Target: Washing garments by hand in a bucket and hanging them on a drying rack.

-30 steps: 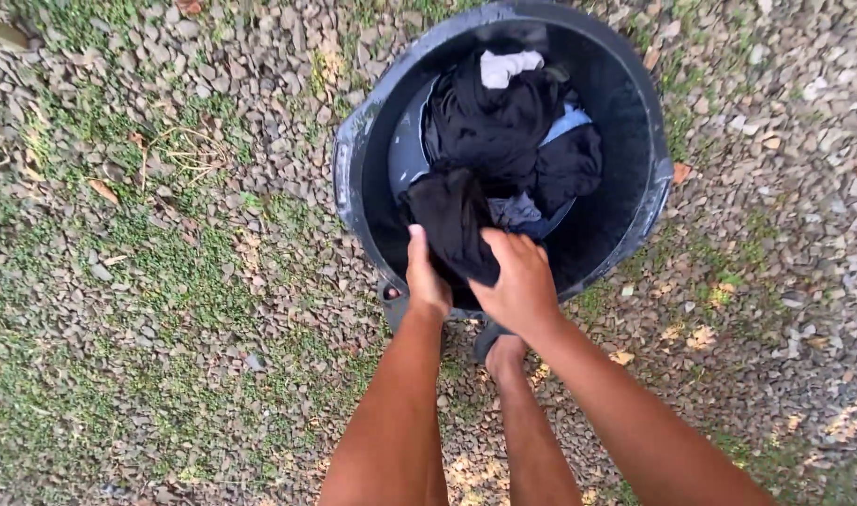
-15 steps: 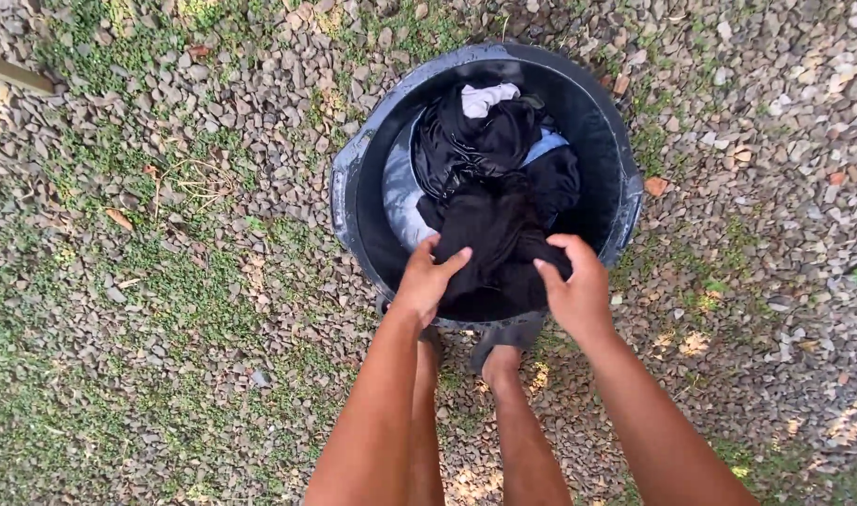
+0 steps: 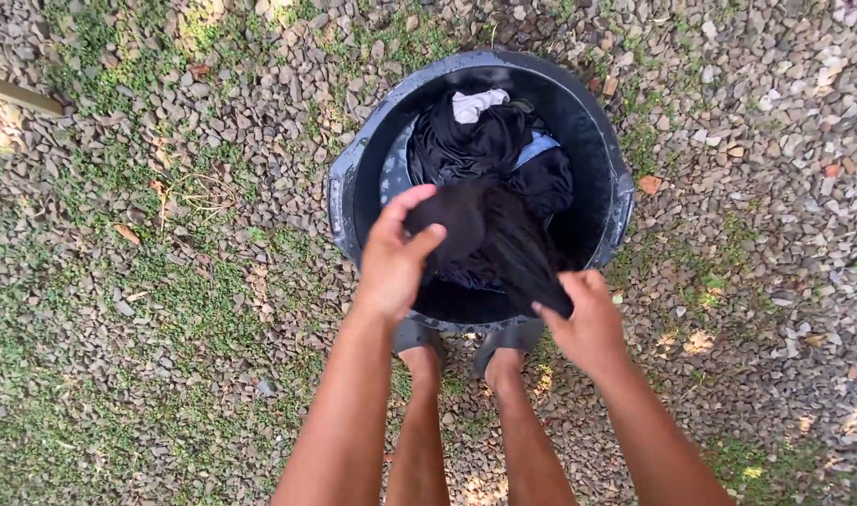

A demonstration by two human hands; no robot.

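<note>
I had my left hand (image 3: pixel 391 262) and right hand (image 3: pixel 583 319) both clamped on opposite ends of the black wet-looking cloth garment (image 3: pixel 489 239), stretched just above the round dark plastic tub (image 3: pixel 344 201) of dark laundry, apparently so drips fell inside.

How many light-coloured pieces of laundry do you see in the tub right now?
2: a white piece at the tub's far side, and a light blue piece just right of it. Dark clothes may hide more.
</note>
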